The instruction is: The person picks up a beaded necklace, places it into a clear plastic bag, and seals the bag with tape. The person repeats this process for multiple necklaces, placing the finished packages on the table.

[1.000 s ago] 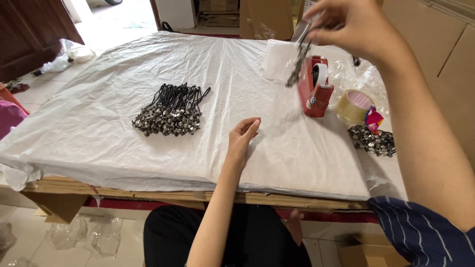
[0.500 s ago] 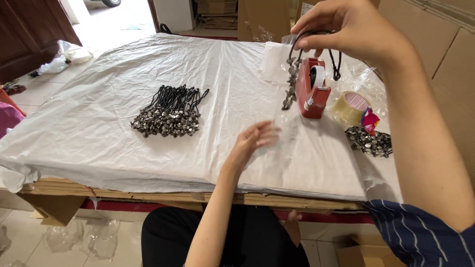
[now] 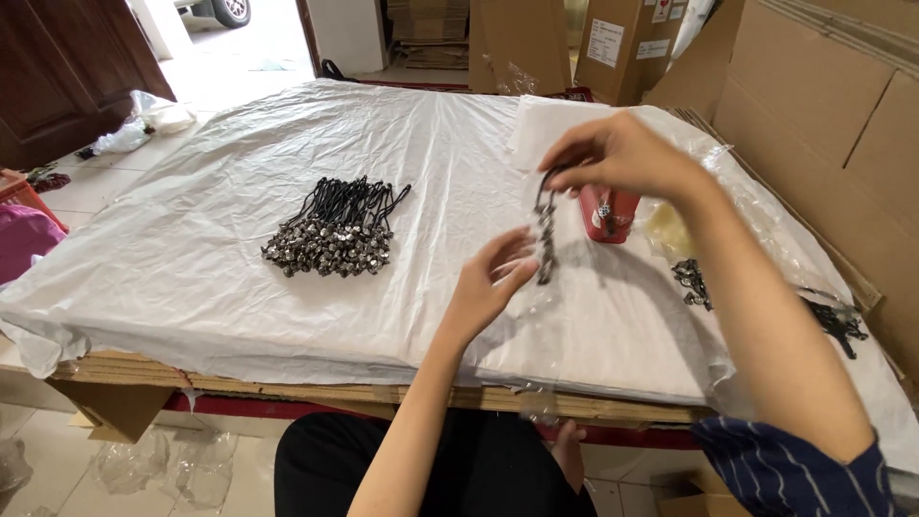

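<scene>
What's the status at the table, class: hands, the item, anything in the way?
Right hand pinches black corded charms, dangling. Left hand touches their lower end. Red tape dispenser close behind; nothing between the hands.

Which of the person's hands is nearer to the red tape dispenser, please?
Right. The right hand hangs just above the red tape dispenser, pinching a dangling cord with charms; the left hand is lower and further left, by the charms.

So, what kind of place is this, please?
Probably a small packing workshop or storeroom. Flattened cardboard boxes line the wall, a plastic sheet covers the worktable, and a pile of corded charms lies sorted on it.
</scene>
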